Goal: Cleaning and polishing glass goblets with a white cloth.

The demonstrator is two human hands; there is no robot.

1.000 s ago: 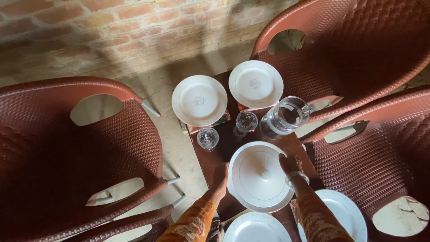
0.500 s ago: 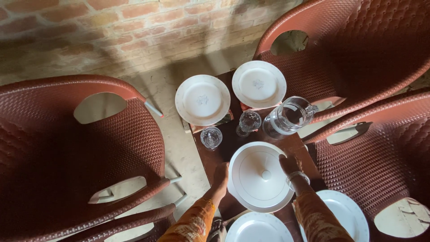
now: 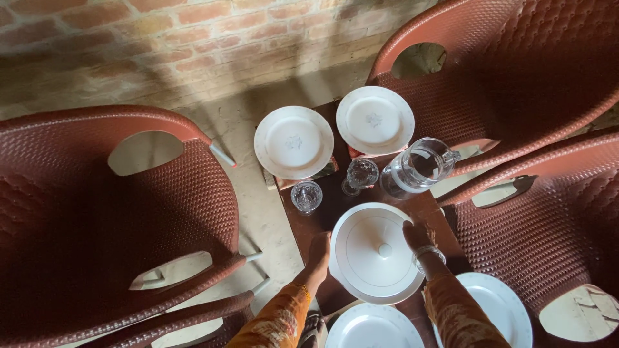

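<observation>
We hold a big white dish with both hands.

The covered dish sits low in the middle of the frame on the small dark bench. Our left hand presses flat on its left rim, and our right hand curls over its right rim, so the dish lies right between them, both just as near. Above it stand two glasses, a jug and two plates.
</observation>
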